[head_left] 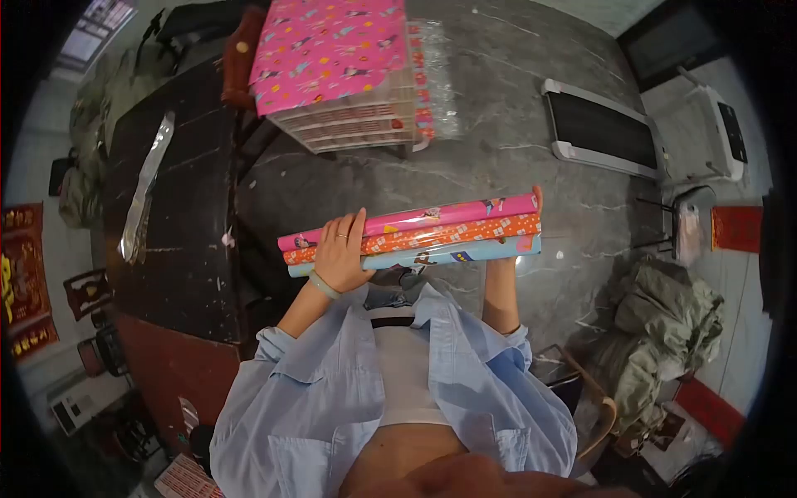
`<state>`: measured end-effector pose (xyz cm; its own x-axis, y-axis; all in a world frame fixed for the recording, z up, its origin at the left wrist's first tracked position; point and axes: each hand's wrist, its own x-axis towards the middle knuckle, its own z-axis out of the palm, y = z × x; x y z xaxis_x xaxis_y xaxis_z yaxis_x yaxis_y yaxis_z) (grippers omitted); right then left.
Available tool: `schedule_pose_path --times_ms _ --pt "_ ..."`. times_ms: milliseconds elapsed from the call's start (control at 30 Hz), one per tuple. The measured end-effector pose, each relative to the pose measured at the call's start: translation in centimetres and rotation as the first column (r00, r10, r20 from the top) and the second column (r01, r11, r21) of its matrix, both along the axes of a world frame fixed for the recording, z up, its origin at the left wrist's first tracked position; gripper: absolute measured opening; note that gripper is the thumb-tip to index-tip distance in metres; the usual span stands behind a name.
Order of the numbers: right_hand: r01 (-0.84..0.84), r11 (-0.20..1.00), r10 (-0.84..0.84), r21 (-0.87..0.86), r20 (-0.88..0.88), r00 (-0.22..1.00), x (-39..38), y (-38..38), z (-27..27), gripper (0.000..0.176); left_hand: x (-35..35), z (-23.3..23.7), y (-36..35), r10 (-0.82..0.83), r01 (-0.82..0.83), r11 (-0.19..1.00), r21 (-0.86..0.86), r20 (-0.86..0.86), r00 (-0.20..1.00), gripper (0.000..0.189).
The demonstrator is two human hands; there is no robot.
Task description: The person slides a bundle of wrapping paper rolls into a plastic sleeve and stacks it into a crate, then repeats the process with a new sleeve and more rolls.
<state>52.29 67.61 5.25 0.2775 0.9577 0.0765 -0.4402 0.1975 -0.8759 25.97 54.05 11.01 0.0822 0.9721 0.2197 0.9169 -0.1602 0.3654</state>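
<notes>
Three rolls [415, 230] are together, pink, orange, blue; left hand [339, 251] holds them from above; right hand [501, 268] holds them from beneath.

Grey veined floor [498, 124], dark table [178, 191], window [95, 29]

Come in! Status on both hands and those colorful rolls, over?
Left hand gripping three patterned rolls from above. Right hand cradling the other end, mostly hidden. Nothing seen blocking them. Over.
</notes>
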Motion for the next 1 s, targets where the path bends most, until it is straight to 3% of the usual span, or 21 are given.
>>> schedule_pose_path --times_ms 133,200,267,300,333,467,500,567,667,733,867,967,1000 --pt "0.106 0.994 -0.103 0.036 -0.075 0.992 5.4 3.4 2.3 0.047 4.6 0.3 6.8 -0.089 0.089 0.996 -0.003 -0.018 0.996 0.087" --pt "0.119 0.989 -0.129 0.086 0.121 0.984 7.7 5.2 2.3 0.046 6.3 -0.1 10.0 -0.138 0.138 0.99 -0.037 -0.013 0.99 0.086" --pt "0.134 0.99 -0.136 0.052 0.029 0.99 9.7 7.1 2.2 0.045 7.8 -0.8 13.0 -0.163 0.161 0.985 -0.063 -0.022 0.986 0.085" --pt "0.14 0.99 -0.139 0.018 -0.046 0.989 10.8 8.2 1.9 0.045 8.5 -1.4 14.5 -0.199 0.2 0.977 -0.077 0.022 0.98 0.084" --pt "0.156 0.988 -0.156 0.01 0.043 0.987 12.2 9.5 1.0 0.046 9.3 -1.8 16.2 -0.234 0.24 0.966 -0.091 0.072 0.969 0.082" --pt "0.138 0.985 -0.147 0.106 0.078 0.986 16.0 13.9 1.0 0.05 13.0 -4.2 23.0 -0.265 0.285 0.945 -0.16 0.136 0.955 0.09" --pt "0.191 0.973 -0.224 0.126 0.351 0.909 17.2 15.2 0.7 0.055 14.0 -5.1 25.2 -0.267 0.286 0.945 -0.157 0.128 0.955 0.09" --pt "0.208 0.955 -0.295 0.211 0.636 0.713 18.9 17.7 1.2 0.064 15.8 -7.2 29.5 -0.359 0.37 0.929 -0.016 0.204 0.911 0.082" --pt "0.199 0.976 -0.217 0.09 0.304 0.928 22.7 23.0 -0.9 0.076 18.6 -9.5 36.1 -0.395 0.438 0.889 -0.134 0.262 0.881 0.083" --pt "0.241 0.964 -0.233 -0.114 0.082 0.969 24.2 26.9 -1.6 0.082 19.4 -10.6 40.5 -0.407 0.471 0.864 -0.179 0.303 0.862 0.084" --pt "0.227 0.947 -0.174 -0.227 0.231 0.957 23.1 34.2 -3.5 0.085 18.8 -14.2 48.8 -0.427 0.49 0.838 -0.241 0.27 0.863 0.084" --pt "0.065 0.986 0.0 -0.154 0.392 0.92 21.2 40.7 -7.2 0.084 16.0 -18.2 53.8 -0.368 0.424 0.852 -0.307 0.226 0.902 0.088" --pt "-0.07 0.986 0.111 -0.153 0.274 0.955 21.1 42.6 -10.2 0.085 14.6 -19.7 55.1 -0.343 0.396 0.852 -0.344 0.206 0.917 0.088"
